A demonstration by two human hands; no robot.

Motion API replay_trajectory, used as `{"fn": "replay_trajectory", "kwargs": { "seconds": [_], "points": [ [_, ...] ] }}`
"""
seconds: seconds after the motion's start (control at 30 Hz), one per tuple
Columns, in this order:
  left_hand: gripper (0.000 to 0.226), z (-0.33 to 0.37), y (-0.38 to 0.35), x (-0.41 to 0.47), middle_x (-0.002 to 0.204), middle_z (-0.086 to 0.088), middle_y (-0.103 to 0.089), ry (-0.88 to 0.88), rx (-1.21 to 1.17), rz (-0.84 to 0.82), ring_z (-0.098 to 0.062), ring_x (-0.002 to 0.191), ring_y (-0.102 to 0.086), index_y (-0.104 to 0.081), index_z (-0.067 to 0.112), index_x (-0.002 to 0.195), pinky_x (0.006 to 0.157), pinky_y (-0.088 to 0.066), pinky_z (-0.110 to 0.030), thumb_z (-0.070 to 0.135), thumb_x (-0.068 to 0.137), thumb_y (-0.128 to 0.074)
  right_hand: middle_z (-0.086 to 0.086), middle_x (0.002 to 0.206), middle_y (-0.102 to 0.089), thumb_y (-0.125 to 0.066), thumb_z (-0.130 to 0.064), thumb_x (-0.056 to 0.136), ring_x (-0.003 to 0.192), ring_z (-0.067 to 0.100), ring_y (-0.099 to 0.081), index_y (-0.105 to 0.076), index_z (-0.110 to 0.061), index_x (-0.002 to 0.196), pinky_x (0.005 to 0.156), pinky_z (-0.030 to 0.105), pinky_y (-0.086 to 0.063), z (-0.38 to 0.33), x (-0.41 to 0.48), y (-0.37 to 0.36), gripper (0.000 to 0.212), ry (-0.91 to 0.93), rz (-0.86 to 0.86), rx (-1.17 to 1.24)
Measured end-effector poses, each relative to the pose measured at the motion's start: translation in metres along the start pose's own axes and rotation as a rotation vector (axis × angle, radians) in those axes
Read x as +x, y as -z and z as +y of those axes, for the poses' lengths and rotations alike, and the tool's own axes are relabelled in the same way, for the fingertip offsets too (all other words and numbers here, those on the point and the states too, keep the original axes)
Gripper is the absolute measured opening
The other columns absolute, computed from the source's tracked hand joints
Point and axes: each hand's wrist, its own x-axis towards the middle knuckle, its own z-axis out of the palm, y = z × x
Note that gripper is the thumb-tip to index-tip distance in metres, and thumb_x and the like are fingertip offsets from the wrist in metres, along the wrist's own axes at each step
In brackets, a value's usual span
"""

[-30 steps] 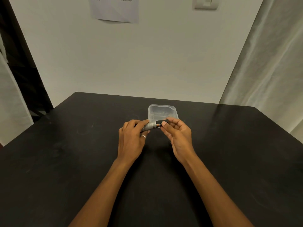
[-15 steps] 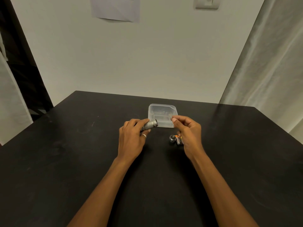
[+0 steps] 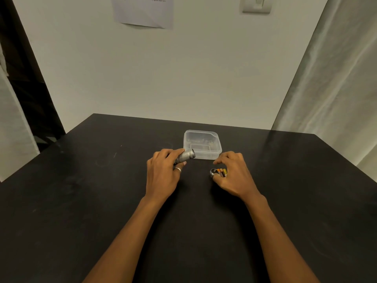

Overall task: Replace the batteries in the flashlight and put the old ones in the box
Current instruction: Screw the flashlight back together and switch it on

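My left hand [image 3: 163, 174] grips a silver flashlight body [image 3: 186, 155], its open end pointing right toward the box. The clear plastic box [image 3: 216, 152] stands just behind the hands, and I can make out some batteries lying in it. On the black table [image 3: 81, 201], a few orange-and-yellow batteries [image 3: 222, 172] lie beside the flashlight's round metal cap [image 3: 213, 171]. My right hand [image 3: 236, 176] hovers over them with fingers spread and the thumb close to the cap. It covers part of the batteries.
The table's far edge meets a pale wall. A curtain [image 3: 336, 78] hangs at the right and a dark gap shows at the left. A sheet of paper [image 3: 142, 11] and a wall switch [image 3: 257, 5] sit high on the wall.
My right hand drew a battery from the flashlight's mouth, went to the box, then came down over the batteries and cap on the table. The left hand stayed still.
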Motion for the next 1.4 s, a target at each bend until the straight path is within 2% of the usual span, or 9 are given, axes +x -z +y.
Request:
{"fn": "replay_trajectory", "kwargs": {
  "seconds": [0.17,0.33,0.4,0.47,0.63,0.73,0.9,1.23,1.4],
  "points": [
    [0.045,0.000,0.000,0.000,0.116,0.003,-0.065,0.001,0.003,-0.004,-0.018,0.107,-0.055,-0.065,0.026,0.133,0.091,-0.037,-0.034,0.025,0.089,-0.076,-0.008,0.118,-0.056,-0.074,-0.037,0.086,0.117,0.012,-0.042,-0.076,-0.022,0.105,0.094,0.023,-0.037,0.000,0.001,-0.002,0.024,-0.013,-0.045,0.023],
    [0.045,0.001,0.000,0.000,0.115,0.003,-0.065,0.003,-0.001,-0.005,-0.018,0.106,-0.056,-0.065,0.025,0.132,0.091,-0.041,-0.037,0.025,0.088,-0.077,-0.011,0.107,-0.066,-0.078,-0.025,0.087,0.098,0.006,-0.056,-0.073,-0.022,0.102,0.073,0.007,-0.041,-0.012,0.002,-0.002,0.016,-0.063,0.155,0.303],
    [0.044,0.001,-0.001,0.000,0.114,0.004,-0.065,0.002,0.002,-0.006,-0.018,0.105,-0.056,-0.066,0.025,0.131,0.091,-0.041,-0.037,0.025,0.088,-0.077,-0.010,0.108,-0.070,-0.077,-0.021,0.089,0.090,0.003,-0.065,-0.073,-0.021,0.110,0.072,0.010,-0.049,-0.019,0.004,-0.003,0.021,-0.107,0.202,0.468],
    [0.044,0.000,-0.001,0.000,0.113,0.004,-0.065,-0.005,0.002,-0.003,-0.018,0.104,-0.056,-0.066,0.026,0.131,0.090,-0.039,-0.036,0.025,0.088,-0.077,-0.007,0.110,-0.072,-0.075,-0.016,0.092,0.096,0.002,-0.069,-0.073,-0.019,0.116,0.077,0.012,-0.054,-0.026,0.005,-0.004,0.025,-0.155,0.228,0.623],
    [0.044,0.000,-0.001,0.000,0.112,0.005,-0.065,-0.011,0.013,-0.005,-0.018,0.104,-0.056,-0.066,0.027,0.131,0.088,-0.041,-0.037,0.025,0.088,-0.077,0.010,0.113,-0.075,-0.063,-0.002,0.097,0.103,0.021,-0.074,-0.073,-0.009,0.120,0.079,0.029,-0.062,-0.040,0.008,-0.007,0.026,-0.294,0.183,1.131],
    [0.043,-0.001,-0.002,0.000,0.113,0.006,-0.064,-0.014,0.031,-0.011,-0.018,0.105,-0.056,-0.066,0.027,0.131,0.089,-0.040,-0.037,0.025,0.089,-0.076,0.018,0.117,-0.071,-0.065,0.001,0.096,0.107,0.028,-0.074,-0.072,-0.012,0.119,0.087,0.036,-0.062,-0.043,0.008,-0.010,0.028,-0.332,0.124,1.285],
    [0.043,-0.001,-0.002,0.001,0.113,0.004,-0.064,-0.018,0.055,-0.021,-0.019,0.106,-0.056,-0.066,0.028,0.129,0.089,-0.041,-0.039,0.024,0.088,-0.076,0.006,0.116,-0.073,-0.080,-0.006,0.086,0.108,0.023,-0.073,-0.072,-0.019,0.115,0.097,0.042,-0.060,-0.041,0.009,-0.015,0.033,-0.355,0.109,1.156],
    [0.040,0.000,-0.002,0.000,0.108,0.003,-0.065,-0.058,0.079,-0.028,-0.021,0.104,-0.057,-0.070,0.027,0.126,0.087,-0.041,-0.038,0.019,0.087,-0.076,-0.002,0.114,-0.076,-0.071,0.006,0.089,0.106,0.009,-0.073,-0.075,-0.017,0.116,0.096,0.027,-0.058,-0.044,0.006,-0.011,0.036,-0.236,0.001,1.019],
    [0.040,-0.001,-0.002,0.000,0.108,0.003,-0.064,-0.065,0.069,-0.028,-0.020,0.104,-0.056,-0.070,0.027,0.125,0.088,-0.038,-0.036,0.018,0.087,-0.077,-0.002,0.114,-0.076,-0.073,0.005,0.089,0.106,0.009,-0.073,-0.074,-0.015,0.120,0.095,0.025,-0.058,-0.043,0.006,-0.010,0.037,-0.226,0.008,0.981]
  ]
}}
